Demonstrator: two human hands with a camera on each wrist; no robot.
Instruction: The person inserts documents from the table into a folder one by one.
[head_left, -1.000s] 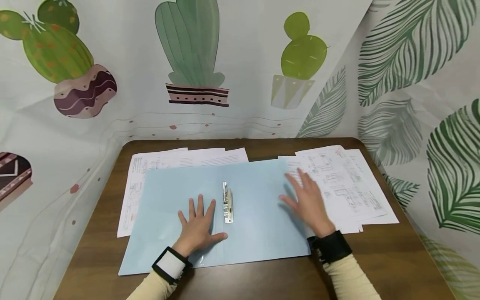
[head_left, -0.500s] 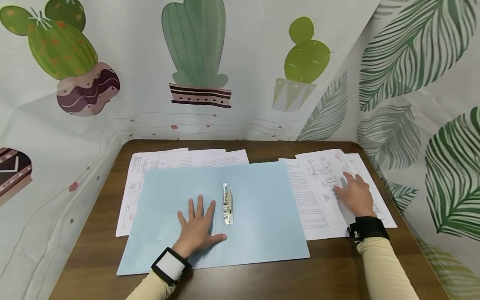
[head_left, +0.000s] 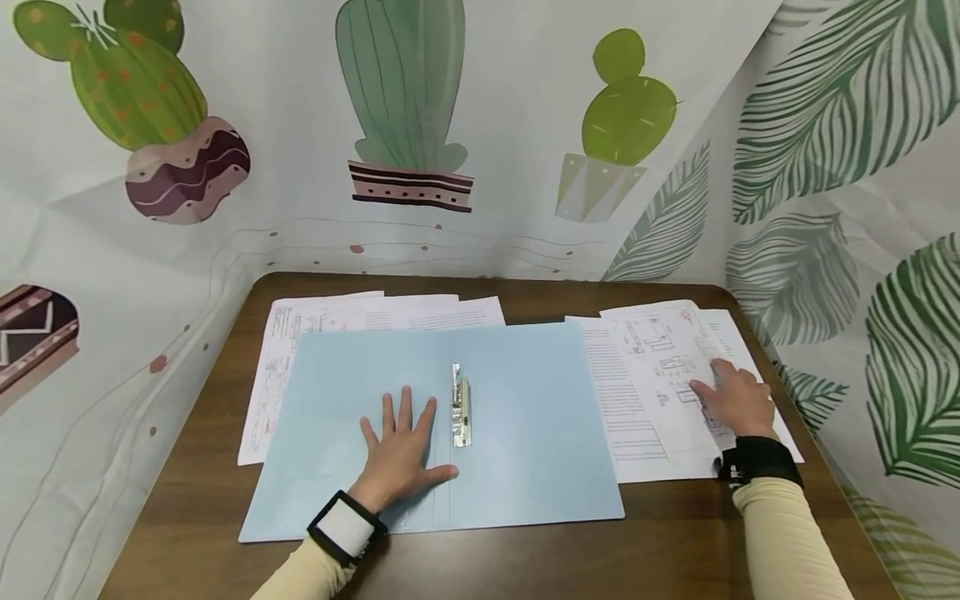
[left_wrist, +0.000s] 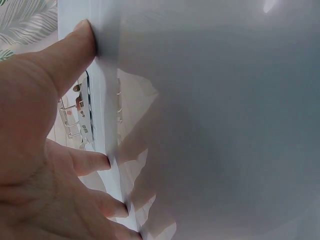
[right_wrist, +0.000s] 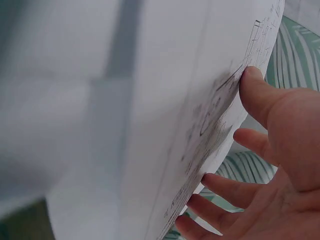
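A light blue folder (head_left: 536,392) lies spread flat on the table, its metal clip (head_left: 461,408) near the spine. My left hand (head_left: 397,462) rests on it left of the clip, fingers spread. In the left wrist view its fingertips (left_wrist: 120,209) press the smooth blue surface. At the right, my right hand (head_left: 738,404) touches a printed sheet with line drawings (head_left: 652,358). The right wrist view has the thumb (right_wrist: 252,82) and the other fingertips resting on that paper, fingers apart and slightly bent. Another sheet of text (head_left: 615,400) lies partly under it, against the folder's right edge.
More printed papers (head_left: 281,333) stick out from beneath the folder's left and back edges. The brown wooden table (head_left: 525,558) ends at a back wall covered with cactus-patterned cloth (head_left: 510,242). A leaf-patterned cloth (head_left: 787,258) hangs along the right side.
My right hand has moved right, from over the folder's right edge onto the drawing sheets, then slightly further right. My left hand stays on the folder.
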